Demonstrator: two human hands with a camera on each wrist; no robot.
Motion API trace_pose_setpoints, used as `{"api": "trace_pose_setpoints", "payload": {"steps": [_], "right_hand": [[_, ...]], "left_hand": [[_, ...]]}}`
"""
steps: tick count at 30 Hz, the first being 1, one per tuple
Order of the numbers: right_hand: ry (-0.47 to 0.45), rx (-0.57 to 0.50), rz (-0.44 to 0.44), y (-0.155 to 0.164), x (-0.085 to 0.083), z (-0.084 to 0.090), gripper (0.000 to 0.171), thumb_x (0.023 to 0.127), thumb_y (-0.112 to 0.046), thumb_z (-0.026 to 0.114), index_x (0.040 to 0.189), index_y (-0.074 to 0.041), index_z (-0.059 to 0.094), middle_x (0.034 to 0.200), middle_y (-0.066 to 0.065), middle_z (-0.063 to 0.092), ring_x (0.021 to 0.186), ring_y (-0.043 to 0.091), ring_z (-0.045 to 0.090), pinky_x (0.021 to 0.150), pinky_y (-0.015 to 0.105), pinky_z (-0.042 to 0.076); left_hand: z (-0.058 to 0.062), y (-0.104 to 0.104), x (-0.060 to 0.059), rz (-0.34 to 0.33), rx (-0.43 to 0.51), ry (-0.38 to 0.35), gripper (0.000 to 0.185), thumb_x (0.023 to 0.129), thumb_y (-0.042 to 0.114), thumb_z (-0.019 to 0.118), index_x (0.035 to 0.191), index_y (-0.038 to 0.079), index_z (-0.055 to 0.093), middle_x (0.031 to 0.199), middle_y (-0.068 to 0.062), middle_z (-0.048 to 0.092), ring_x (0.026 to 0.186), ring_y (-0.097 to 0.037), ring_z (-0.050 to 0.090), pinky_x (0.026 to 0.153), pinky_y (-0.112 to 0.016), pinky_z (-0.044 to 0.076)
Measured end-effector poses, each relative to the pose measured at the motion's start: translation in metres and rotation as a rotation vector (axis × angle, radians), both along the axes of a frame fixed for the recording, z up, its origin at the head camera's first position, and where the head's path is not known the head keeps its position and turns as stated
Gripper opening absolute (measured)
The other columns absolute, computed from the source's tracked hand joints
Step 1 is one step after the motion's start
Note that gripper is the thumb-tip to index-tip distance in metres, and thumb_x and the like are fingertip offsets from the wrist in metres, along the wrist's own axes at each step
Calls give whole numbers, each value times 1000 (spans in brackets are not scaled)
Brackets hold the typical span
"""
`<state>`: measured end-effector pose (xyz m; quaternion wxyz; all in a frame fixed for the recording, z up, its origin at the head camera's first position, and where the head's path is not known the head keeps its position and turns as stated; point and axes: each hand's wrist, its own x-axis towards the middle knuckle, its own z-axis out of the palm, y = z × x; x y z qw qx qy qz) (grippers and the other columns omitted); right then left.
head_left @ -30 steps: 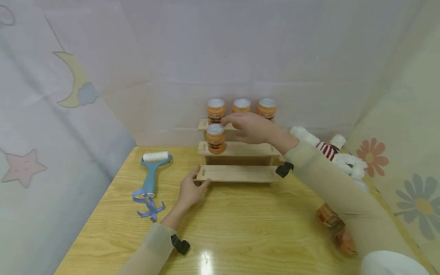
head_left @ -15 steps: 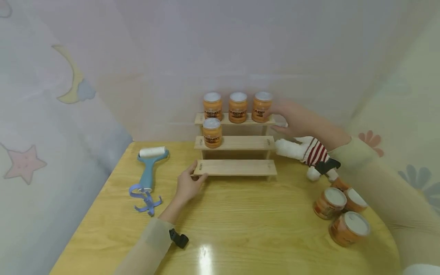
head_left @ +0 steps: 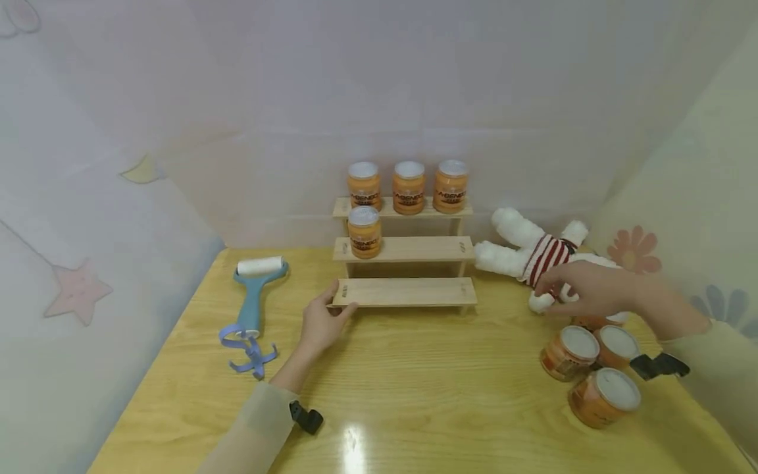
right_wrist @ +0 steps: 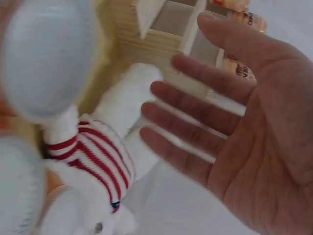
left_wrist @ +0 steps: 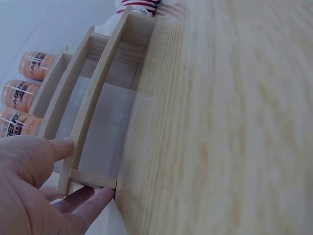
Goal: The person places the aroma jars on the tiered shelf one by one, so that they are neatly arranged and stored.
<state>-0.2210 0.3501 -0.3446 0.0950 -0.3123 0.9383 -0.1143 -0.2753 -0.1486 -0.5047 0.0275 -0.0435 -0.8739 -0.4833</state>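
Observation:
A three-step wooden display rack [head_left: 408, 291] stands against the back wall. My left hand [head_left: 320, 324] holds the left end of its lowest step, thumb on the front edge and fingers against the end support, as the left wrist view shows. Three orange cans with pale lids, one of them the middle can [head_left: 408, 189], stand on the top step. Another orange can [head_left: 364, 234] sits at the left of the middle step. My right hand [head_left: 598, 288] is in the air, holding nothing, over a plush toy [head_left: 547, 258] and a cluster of orange cans [head_left: 570, 354] on the right.
A blue-handled roller [head_left: 253, 303] with a white head lies on the left of the wooden table [head_left: 414, 395]. Near its handle is a purple hook rack [head_left: 253, 355]. Fabric with a star [head_left: 79, 289] and flowers hangs around the table.
My right hand has moved from the can on the middle step, past the top step's right can, to above the cans at the right. The left hand keeps its hold on the display rack.

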Motion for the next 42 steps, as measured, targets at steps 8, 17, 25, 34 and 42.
{"api": "trace_pose_setpoints", "payload": {"steps": [8,17,25,34,42], "right_hand": [[-128,137,-129,-4,32,-27,29,95,-46,78,96,-19,69,79,-13,63,67,0,52,61,24,46],[-75,179,-106,-9,37,-38,35,79,-35,92,91,-21,63,79,-11,55,69,5,42,61,25,36],[69,80,-21,-12,32,-41,32,81,-34,92,103,-23,71,106,-6,67,89,8,62,72,30,55],[-15,126,-101,-13,30,-41,35,83,-41,88,90,-18,62,73,-10,51,64,3,40,57,23,34],[-18,84,-2,-10,13,-21,38,74,-30,92,96,-24,62,88,-12,56,76,3,45,63,22,38]], "left_hand": [[3,0,0,-5,1,24,78,99,33,80,162,7,43,161,-21,50,110,-35,77,81,-34,67],[0,3,2,-4,13,9,78,99,32,79,163,8,42,162,-21,49,113,-35,76,82,-35,67],[0,2,2,0,-3,12,79,99,31,79,163,6,41,162,-24,48,112,-36,76,85,-37,67],[1,2,3,7,5,13,78,99,31,79,163,5,42,160,-23,51,107,-34,78,79,-33,67],[0,2,3,5,4,12,78,99,31,79,163,6,41,159,-24,52,108,-34,78,79,-33,67]]}}
